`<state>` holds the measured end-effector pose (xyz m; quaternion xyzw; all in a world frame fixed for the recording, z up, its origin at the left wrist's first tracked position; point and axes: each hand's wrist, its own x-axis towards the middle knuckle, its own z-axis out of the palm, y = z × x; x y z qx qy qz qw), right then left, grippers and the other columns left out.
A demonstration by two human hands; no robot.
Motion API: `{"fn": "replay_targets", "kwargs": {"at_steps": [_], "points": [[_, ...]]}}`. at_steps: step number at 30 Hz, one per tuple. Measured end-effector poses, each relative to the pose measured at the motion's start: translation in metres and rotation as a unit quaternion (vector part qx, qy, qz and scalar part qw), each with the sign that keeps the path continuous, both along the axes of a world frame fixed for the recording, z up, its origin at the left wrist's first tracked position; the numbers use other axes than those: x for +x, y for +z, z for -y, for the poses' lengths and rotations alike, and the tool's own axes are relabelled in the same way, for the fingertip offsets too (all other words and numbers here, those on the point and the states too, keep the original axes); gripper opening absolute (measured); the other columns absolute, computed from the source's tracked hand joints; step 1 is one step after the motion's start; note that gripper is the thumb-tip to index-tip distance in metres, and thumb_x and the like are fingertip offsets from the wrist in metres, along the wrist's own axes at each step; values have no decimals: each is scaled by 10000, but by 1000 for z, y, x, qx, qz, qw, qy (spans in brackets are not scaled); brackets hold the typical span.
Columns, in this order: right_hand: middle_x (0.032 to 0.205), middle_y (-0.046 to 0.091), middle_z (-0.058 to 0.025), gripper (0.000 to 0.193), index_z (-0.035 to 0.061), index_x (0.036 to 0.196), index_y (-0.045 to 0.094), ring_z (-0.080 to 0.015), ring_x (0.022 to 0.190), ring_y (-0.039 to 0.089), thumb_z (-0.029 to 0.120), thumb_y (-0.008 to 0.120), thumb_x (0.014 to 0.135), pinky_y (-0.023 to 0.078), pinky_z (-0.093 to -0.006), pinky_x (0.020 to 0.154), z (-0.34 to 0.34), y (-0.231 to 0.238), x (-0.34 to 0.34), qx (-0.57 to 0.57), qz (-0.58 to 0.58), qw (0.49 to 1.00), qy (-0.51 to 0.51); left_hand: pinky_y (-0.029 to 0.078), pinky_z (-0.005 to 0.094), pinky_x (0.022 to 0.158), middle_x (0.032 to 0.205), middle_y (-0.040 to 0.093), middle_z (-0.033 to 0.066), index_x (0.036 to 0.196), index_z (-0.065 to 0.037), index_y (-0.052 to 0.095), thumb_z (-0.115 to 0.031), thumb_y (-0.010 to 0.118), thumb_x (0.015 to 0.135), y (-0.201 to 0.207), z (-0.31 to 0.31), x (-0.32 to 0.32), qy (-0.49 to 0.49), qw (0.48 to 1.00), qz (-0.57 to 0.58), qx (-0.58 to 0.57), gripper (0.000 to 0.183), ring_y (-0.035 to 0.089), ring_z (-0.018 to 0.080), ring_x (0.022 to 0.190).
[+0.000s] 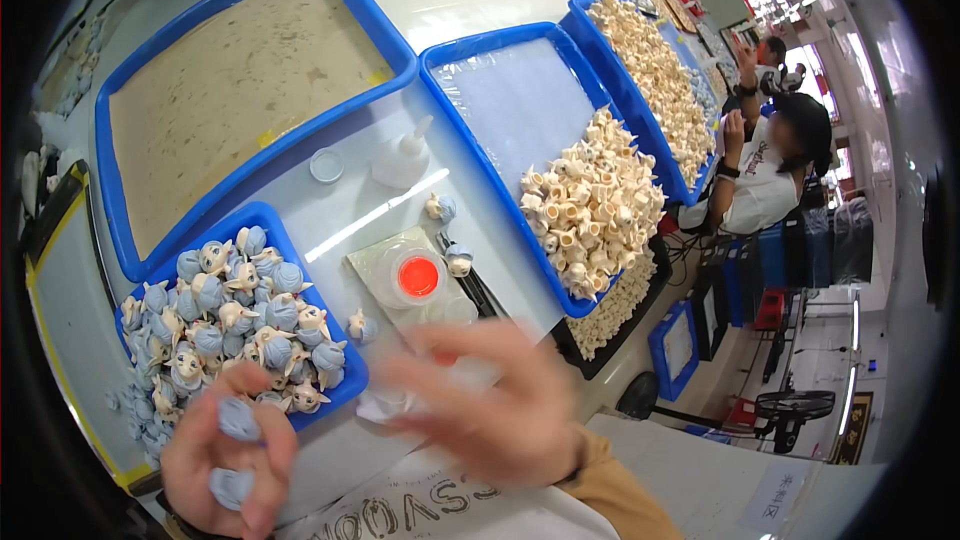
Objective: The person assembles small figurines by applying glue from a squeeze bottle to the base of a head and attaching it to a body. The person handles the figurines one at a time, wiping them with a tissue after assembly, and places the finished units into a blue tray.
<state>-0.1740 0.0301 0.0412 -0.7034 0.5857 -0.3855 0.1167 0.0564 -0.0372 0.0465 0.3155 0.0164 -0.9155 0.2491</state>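
My left hand (185, 460), at the lower left, has its fingers curled around two blue-grey moulded hair pieces (238, 420). Blurred by motion, my right hand (490, 395) hovers right of it, and whether it holds anything cannot be made out. Just beyond my left hand, a small blue tray (352, 372) is heaped with doll heads (205, 342) with pointed ears and blue-grey hair. Past my right hand, a round cup of red-orange liquid (418, 276) rests on a pale pad (375, 258). Close by lie three loose heads, one a blue-haired head (459, 259) beside a black slim tool (478, 290).
A white squeeze bottle (402, 158) and a clear round lid (326, 166) stand farther back. Behind them is a large blue-rimmed tray (112, 180). To the right, another blue tray (490, 155) holds piled cream-coloured hollow heads (590, 200). A person (765, 170) works at the right.
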Motion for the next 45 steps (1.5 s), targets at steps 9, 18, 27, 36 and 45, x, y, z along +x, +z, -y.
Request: {"fn": "replay_targets", "kwargs": {"at_steps": [9,18,27,36,45], "points": [[808,624,-108,203,74,824,638,-302,837,571,259,613,743,421,-398,786,84,-23,-155,262,-436,858,-67,271,214,346,508,374,9,857,-73,514,-435,236,956,-16,-31,-30,-175,976,11,-132,467,335,100,398],[703,614,-60,63,91,717,638,-219,754,584,95,581,689,392,-350,674,92,-28,-156,240,-488,839,-26,301,177,405,676,418,7,972,-68,510,-359,341,955,-17,-29,-43,-197,970,33,-139,337,401,77,532],[753,522,-80,177,35,884,568,-255,728,542,65,599,712,440,-364,643,11,43,-69,-51,21,986,160,304,170,393,655,506,33,1008,-15,499,-306,354,956,-9,-29,-43,-284,932,53,-220,328,414,60,450],[901,571,-79,217,47,902,560,-227,806,529,231,616,804,406,-363,729,-13,18,7,-201,21,967,154,327,193,386,617,493,24,968,-6,485,-345,360,933,-17,-30,-35,-267,933,32,-240,363,439,75,432],[894,586,-93,288,11,966,580,-225,776,570,126,667,717,470,-330,655,-30,-17,16,-172,37,981,78,344,181,445,738,506,7,1105,-70,445,-333,524,885,-31,-34,-34,-272,914,17,-300,351,446,54,536]]}}
